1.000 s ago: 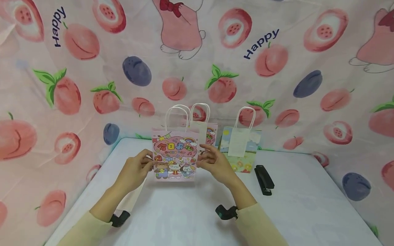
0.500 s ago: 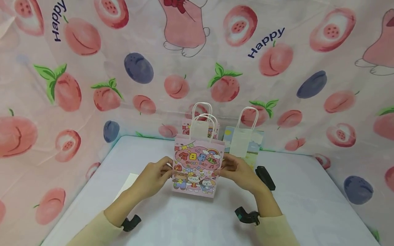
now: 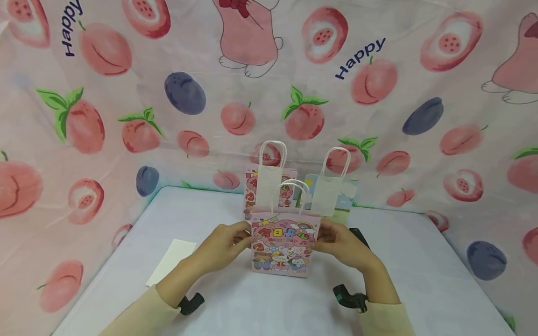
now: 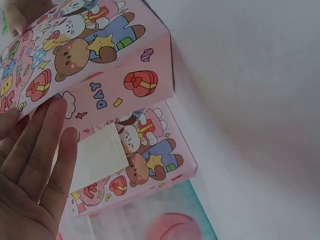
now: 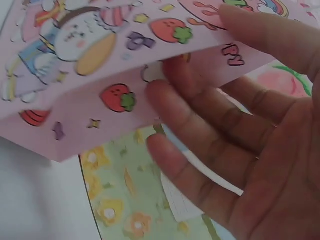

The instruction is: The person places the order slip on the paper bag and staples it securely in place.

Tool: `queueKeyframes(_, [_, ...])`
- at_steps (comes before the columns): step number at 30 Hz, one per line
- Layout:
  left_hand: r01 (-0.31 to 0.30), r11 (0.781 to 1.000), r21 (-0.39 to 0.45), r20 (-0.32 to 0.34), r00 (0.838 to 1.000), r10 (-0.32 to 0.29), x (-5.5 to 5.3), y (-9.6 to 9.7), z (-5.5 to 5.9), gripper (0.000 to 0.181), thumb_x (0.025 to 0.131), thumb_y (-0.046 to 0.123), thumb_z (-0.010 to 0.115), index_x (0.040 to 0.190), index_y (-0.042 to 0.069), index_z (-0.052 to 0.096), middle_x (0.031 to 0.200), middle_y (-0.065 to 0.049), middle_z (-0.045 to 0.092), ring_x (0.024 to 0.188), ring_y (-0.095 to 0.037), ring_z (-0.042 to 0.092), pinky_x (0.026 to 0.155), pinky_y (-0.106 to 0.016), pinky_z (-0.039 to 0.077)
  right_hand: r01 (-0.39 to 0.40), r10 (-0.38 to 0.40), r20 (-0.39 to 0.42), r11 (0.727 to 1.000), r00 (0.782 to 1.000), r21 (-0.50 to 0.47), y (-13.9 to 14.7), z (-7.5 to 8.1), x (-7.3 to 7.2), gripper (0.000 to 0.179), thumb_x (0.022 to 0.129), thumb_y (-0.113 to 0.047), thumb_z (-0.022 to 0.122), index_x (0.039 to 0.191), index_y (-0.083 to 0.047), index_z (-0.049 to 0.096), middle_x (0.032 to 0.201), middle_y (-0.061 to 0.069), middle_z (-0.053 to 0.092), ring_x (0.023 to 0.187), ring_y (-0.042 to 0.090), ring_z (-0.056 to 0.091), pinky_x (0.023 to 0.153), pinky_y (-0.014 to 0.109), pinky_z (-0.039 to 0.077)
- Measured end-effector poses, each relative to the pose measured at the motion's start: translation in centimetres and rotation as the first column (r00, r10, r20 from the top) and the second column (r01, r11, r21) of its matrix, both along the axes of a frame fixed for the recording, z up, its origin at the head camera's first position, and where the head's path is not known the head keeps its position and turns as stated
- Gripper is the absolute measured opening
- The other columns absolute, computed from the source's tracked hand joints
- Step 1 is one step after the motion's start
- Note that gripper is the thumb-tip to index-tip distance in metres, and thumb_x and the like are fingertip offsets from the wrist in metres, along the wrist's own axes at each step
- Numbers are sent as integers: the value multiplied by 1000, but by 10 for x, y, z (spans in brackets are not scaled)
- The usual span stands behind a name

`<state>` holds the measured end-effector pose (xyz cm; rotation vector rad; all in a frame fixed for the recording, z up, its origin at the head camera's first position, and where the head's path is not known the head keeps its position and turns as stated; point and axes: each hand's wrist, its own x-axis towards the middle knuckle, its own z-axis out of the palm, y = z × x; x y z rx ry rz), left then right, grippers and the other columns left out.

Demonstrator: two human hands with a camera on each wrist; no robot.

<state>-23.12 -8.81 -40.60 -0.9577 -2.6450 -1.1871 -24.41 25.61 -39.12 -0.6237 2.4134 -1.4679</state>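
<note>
- White card [image 3: 171,261]: lies flat on table [image 3: 235,308], far L, partly behind L forearm. More of it shows than 1 s ago, when the arm covered most.
- L hand [image 3: 224,247]: grip closed to a pinch on L edge of front pink bag; thumb in front, fingers behind along side panel per L wrist view.
- Rear pink bag [image 3: 250,186]: stands at back of table, close to fruit-print cloth [image 3: 420,84], w/ white tag [image 3: 269,189] on its front. Lower R part hidden by front bag.
- Front pink bag [image 3: 281,252]: between both hands, approx. upright, handles up, printed face twd person. Base contact w/ table: cannot tell.
- CHANGE: front pink bag shifted R and twd person vs. 1 s ago; rear pink bag now less covered. Meaning (judged): positioning of bag in progress, release not yet done.
- R hand [image 3: 342,242]: grip narrowed on R edge of same bag; thumb on face, fingers spread behind, against or near side panel (exact contact unclear).
- Green-blue bag [image 3: 348,190]: stands at back, R of rear pink bag, w/ own white tag [image 3: 324,196]; lower part masked by R hand.
- Stapler [image 3: 359,236]: black, on table, mostly hidden behind R hand. More was visible earlier.
</note>
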Motion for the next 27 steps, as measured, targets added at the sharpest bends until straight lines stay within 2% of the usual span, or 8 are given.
queueKeyframes(4, [0,1000,13,-7,1000,0,-4,4,3,9,104,27,65,103,19,68,94,6,79,86,-5,74,83,-30,60,-21,21,10,1000,1000,8,6,0,-1,51,96,-20,75,142,-10,58,121,13,72,106,31,68,87,33,60])
queueKeyframes(7, [-36,999,21,-7,999,36,-8,4,6,11,100,31,71,96,21,69,88,10,76,81,-2,70,79,-27,59,-35,35,17,999,999,12,9,0,-1,51,96,-21,76,142,-10,58,121,12,72,106,31,68,87,33,60])
queueKeyframes(10, [-74,996,45,24,997,73,-13,5,8,21,93,36,79,93,21,65,86,9,72,81,-5,67,79,-28,60,-35,35,24,999,999,18,11,1,-1,52,95,-23,77,142,-12,58,121,11,72,106,30,69,88,33,60])
queueKeyframes(13, [-92,993,79,81,993,86,-20,7,9,40,85,44,86,108,21,63,98,3,69,91,-12,65,81,-32,61,-32,32,8,999,999,26,14,3,0,51,94,-23,78,141,-13,59,122,11,71,105,30,69,87,33,59])
queueKeyframes(16, [-70,992,107,132,990,56,-27,10,10,64,80,48,89,129,23,57,117,2,65,108,-16,62,89,-36,59,-16,17,-17,999,1000,42,15,6,2,54,92,-23,80,141,-16,59,123,10,68,103,31,66,86,34,58])
queueKeyframes(18, [-41,991,124,159,987,21,-30,12,10,72,80,47,89,138,24,54,126,5,64,117,-18,61,96,-39,57,7,-5,-39,998,999,55,16,8,3,57,91,-24,81,142,-19,58,122,9,67,102,30,66,84,33,58])
queueKeyframes(22, [-6,985,174,228,973,-35,-33,13,9,63,85,42,86,138,26,58,130,7,67,123,-19,63,104,-46,55,47,-42,-86,997,995,69,15,11,4,58,90,-25,82,142,-19,59,120,7,67,102,28,65,87,33,57])
queueKeyframes(27, [29,974,226,267,959,-91,-37,12,9,49,90,34,82,134,24,66,126,3,71,119,-21,68,102,-46,56,82,-74,-142,995,987,52,16,14,4,48,92,-21,80,136,-14,64,120,7,67,106,26,63,92,37,55])
